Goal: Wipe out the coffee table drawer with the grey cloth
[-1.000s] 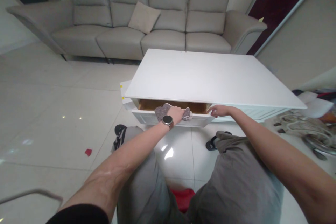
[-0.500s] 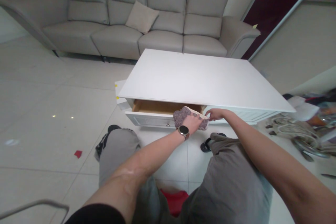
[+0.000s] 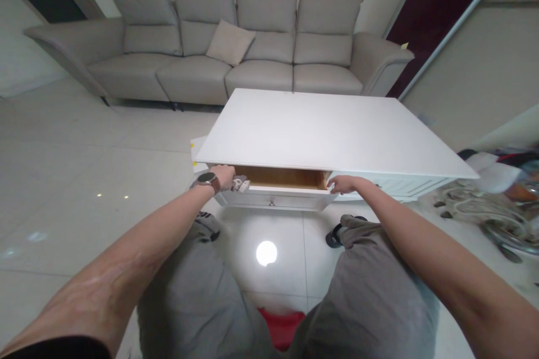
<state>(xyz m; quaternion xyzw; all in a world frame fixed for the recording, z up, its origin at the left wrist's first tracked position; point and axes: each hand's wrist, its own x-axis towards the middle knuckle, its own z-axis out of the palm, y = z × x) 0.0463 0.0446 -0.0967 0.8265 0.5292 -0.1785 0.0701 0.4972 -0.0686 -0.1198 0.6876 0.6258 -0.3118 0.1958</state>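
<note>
A white coffee table (image 3: 328, 129) stands ahead with its left drawer (image 3: 295, 202) pulled out, the wooden inside showing. My left hand (image 3: 224, 176), a watch on its wrist, is closed on a grey-purple cloth (image 3: 241, 183) at the drawer's left front corner. Part of the cloth is hidden under the hand. At the right front corner of the drawer, my right hand (image 3: 340, 184) grips the edge with bent fingers. A small knob (image 3: 272, 202) sits on the drawer front.
Behind the table is a long grey sofa (image 3: 261, 76) with a beige cushion (image 3: 230, 42). Coiled cables and bags (image 3: 475, 207) lie on the floor at the right. A red object (image 3: 281, 328) is between my legs, and a white box (image 3: 197, 151) is left of the table.
My left hand has moved left with the cloth, from the drawer's right end to its left corner. My right hand remains at the right corner. The view has tilted up slightly.
</note>
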